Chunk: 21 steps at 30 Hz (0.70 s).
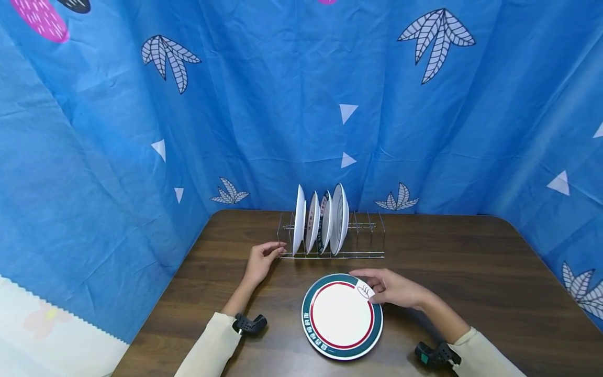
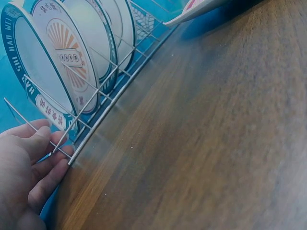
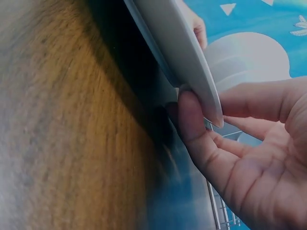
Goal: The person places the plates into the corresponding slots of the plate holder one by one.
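Note:
My right hand pinches the right edge of a white plate with a dark green rim and a red ring. In the right wrist view the plate's pale underside shows, its rim between thumb and fingers and lifted off the table. Behind it stands a wire dish rack. My left hand holds the rack's left end, thumb and fingers around the wires in the left wrist view. Several plates stand upright in the rack's left and middle slots.
The brown wooden table carries the rack near its back edge. A blue patterned curtain hangs close behind and along the sides. Black devices are strapped to both wrists. Wire slots at the rack's right hold no plates.

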### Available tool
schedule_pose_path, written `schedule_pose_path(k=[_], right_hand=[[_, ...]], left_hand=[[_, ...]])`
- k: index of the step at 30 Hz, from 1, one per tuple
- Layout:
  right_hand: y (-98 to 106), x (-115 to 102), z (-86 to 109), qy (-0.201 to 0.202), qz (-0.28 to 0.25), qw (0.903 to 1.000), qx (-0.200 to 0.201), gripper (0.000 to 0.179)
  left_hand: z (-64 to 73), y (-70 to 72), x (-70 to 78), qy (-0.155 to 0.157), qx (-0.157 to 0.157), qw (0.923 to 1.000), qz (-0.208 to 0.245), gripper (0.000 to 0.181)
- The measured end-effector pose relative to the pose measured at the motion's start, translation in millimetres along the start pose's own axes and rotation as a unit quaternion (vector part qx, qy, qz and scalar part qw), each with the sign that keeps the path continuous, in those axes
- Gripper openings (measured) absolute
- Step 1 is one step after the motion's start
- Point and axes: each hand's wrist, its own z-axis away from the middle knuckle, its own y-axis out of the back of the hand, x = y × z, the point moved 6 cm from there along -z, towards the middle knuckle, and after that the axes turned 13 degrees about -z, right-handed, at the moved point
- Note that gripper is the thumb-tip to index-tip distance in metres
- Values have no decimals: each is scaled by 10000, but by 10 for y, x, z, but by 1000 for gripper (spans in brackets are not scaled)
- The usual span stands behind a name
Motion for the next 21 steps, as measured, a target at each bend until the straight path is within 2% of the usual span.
schedule_pose_path(k=[5,11,15,21], right_hand=[[-25,41,12,-174,-558,9974,-411,67],[-70,37,28,-214,-852,9918,-932,69],[-72,11,35,-154,-969,9907,-942,68],[-55,-38,45,-90,-1023,9925,-656,67]], left_hand=[[18,-1,-12,-67,59,10000,21,16],[25,-9,-15,-39,7,9999,100,17],[10,-14,-18,48,-95,9997,213,20],[-19,-17,-16,187,-276,9991,264,20]])
